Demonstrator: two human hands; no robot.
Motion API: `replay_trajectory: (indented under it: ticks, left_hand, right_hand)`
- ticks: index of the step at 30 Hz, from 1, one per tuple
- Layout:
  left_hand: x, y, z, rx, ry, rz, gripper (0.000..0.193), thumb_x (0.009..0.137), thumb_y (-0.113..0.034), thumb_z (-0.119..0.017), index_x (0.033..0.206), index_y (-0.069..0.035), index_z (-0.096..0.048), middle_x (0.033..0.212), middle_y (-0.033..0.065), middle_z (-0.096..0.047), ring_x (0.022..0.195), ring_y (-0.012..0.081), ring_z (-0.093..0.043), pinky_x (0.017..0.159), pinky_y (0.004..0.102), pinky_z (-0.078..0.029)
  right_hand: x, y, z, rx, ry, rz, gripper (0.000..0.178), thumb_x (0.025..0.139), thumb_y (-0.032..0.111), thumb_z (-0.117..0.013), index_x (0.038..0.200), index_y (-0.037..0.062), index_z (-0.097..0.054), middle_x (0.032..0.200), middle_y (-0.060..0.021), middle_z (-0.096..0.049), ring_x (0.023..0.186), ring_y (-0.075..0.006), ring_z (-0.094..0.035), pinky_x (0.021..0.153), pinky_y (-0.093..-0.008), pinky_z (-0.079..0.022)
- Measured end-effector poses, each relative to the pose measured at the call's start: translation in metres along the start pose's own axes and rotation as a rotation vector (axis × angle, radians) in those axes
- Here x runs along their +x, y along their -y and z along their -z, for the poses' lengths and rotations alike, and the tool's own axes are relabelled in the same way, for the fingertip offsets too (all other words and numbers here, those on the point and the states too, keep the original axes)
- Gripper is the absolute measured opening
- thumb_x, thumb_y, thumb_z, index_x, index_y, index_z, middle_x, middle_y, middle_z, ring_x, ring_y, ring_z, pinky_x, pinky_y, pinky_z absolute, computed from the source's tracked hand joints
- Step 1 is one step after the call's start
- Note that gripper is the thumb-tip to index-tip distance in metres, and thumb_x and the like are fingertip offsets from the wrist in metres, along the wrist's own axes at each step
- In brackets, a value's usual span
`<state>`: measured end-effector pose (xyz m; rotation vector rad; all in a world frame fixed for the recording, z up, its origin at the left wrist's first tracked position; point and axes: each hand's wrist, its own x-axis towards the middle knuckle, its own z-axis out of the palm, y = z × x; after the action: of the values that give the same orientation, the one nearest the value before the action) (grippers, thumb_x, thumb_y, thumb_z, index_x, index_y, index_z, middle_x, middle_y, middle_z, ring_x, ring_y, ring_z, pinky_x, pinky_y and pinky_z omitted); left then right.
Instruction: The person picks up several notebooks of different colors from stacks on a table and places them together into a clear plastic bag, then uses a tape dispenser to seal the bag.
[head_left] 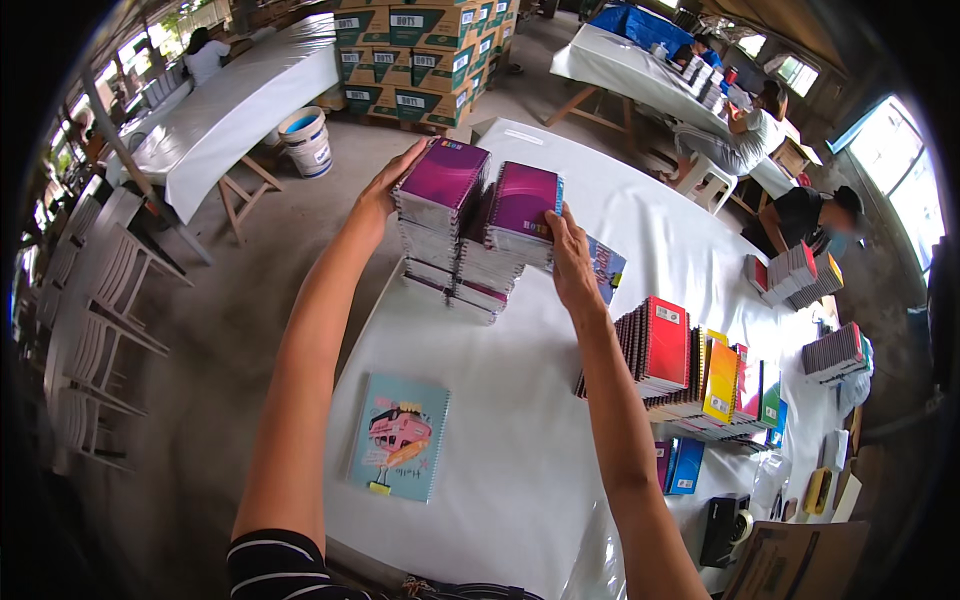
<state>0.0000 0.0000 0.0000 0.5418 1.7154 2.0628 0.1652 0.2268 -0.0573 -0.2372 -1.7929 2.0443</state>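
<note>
Two side-by-side stacks of spiral notebooks with purple covers stand at the far left part of the white-covered table point(460, 400). Against the outer side of the left notebook stack point(447, 175) lies my left hand point(388, 185), its fingers along the far edge. My right hand point(570, 245) grips the outer side of the right notebook stack point(525, 195), with fingertips on the top cover. Partly behind that hand is a blue notebook point(606, 268) with a binder clip. Nearer me, a light blue spiral notebook point(400, 437) with a pink picture and a yellow clip lies flat.
Rows of red notebooks point(665, 345) and yellow notebooks point(720, 380) stand to the right. A tape dispenser point(725, 530) and a cardboard box point(800, 560) sit near right. Stacked cartons point(410, 65), a white bucket point(305, 145) and seated people are beyond.
</note>
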Motion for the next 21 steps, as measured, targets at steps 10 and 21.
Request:
replay_trajectory:
  ticks: [10, 21]
  left_hand:
    - [0.070, 0.075, 0.003, 0.058, 0.281, -0.351, 0.051, 0.098, -0.036, -0.047, 0.140, -0.007, -0.047, 0.140, 0.0074, -0.050, 0.129, 0.0182, -0.045, 0.109, 0.0352, -0.029]
    - [-0.063, 0.097, 0.100, -0.132, -0.519, -0.342, 0.063, 0.092, -0.012, -0.051, 0.149, -0.007, -0.025, 0.147, 0.0114, -0.035, 0.127, 0.0269, -0.041, 0.106, 0.0459, -0.031]
  right_hand:
    - [-0.020, 0.029, -0.014, -0.646, -0.327, 0.039, 0.062, 0.097, 0.043, -0.047, 0.140, 0.0011, -0.037, 0.130, -0.0351, -0.039, 0.120, -0.0486, -0.036, 0.102, -0.0526, -0.033]
    - [-0.374, 0.172, 0.324, -1.325, -0.934, 0.191, 0.058, 0.063, -0.024, -0.037, 0.105, 0.0016, -0.068, 0.105, -0.0121, -0.068, 0.100, -0.0225, -0.067, 0.090, -0.0312, -0.051]
